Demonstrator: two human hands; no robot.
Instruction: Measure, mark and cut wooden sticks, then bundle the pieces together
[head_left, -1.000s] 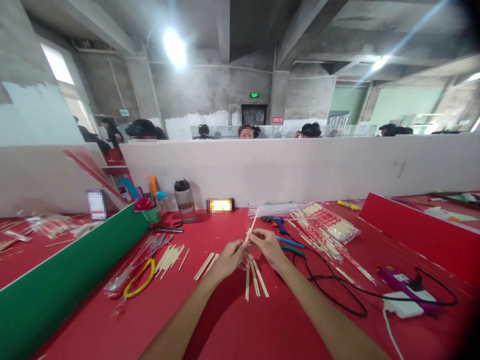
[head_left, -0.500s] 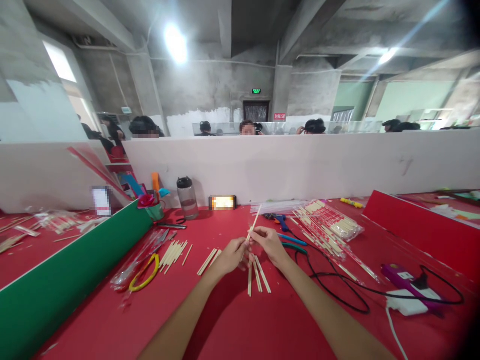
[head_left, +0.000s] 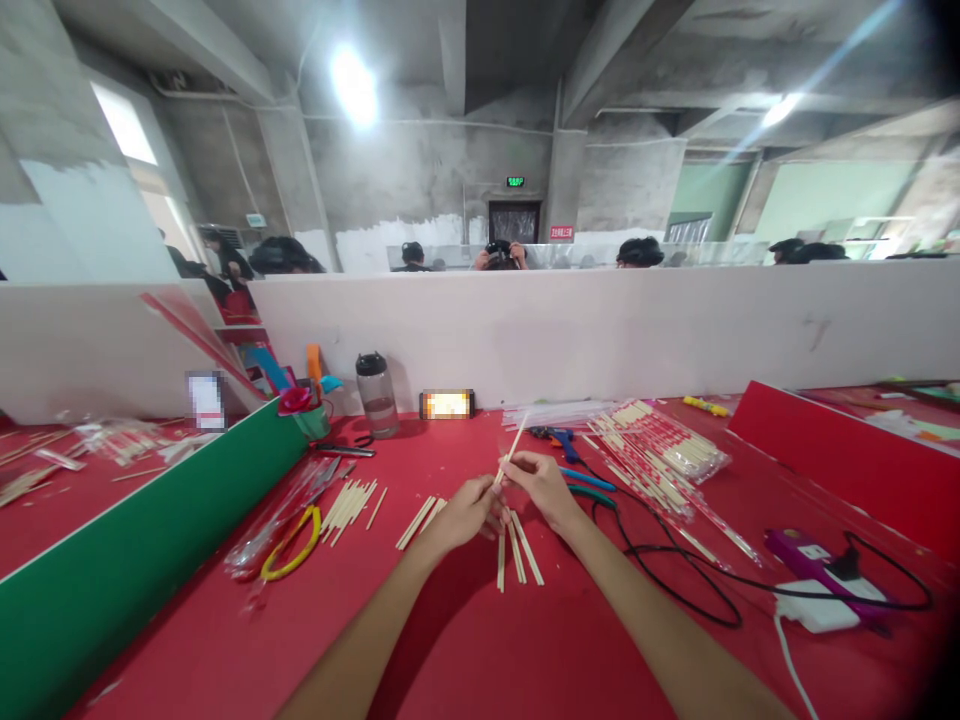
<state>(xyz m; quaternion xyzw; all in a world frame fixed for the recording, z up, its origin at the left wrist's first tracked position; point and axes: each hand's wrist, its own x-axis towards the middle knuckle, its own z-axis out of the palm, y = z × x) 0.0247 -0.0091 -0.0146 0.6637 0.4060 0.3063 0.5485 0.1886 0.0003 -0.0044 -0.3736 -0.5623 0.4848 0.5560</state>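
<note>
Above the red table, my left hand [head_left: 472,508] and my right hand [head_left: 543,484] meet, both closed on thin wooden chopsticks [head_left: 517,437] that slant up and away. My left fingers wrap the lower end; a little higher, my right thumb and fingertips pinch it. Whether it is one stick or a pair I cannot tell. Just below the hands, several pale sticks [head_left: 516,557] fan out on the table, their far ends hidden behind my fingers. Beside my left wrist lie more sticks [head_left: 417,522], partly covered by the hand.
Short cut sticks [head_left: 349,510] lie left, near yellow-handled scissors [head_left: 292,560]. A bottle [head_left: 376,395] and phone [head_left: 447,404] stand along the white partition [head_left: 600,330]. To the right are a blue glue gun [head_left: 564,442], wrapped chopsticks [head_left: 660,440], a black cable [head_left: 675,550] and a purple power strip [head_left: 825,565].
My hands and the chopsticks stay almost in place while the view shifts slightly. Beyond the partition, one person has raised both hands to the head and another has lowered a hand.
</note>
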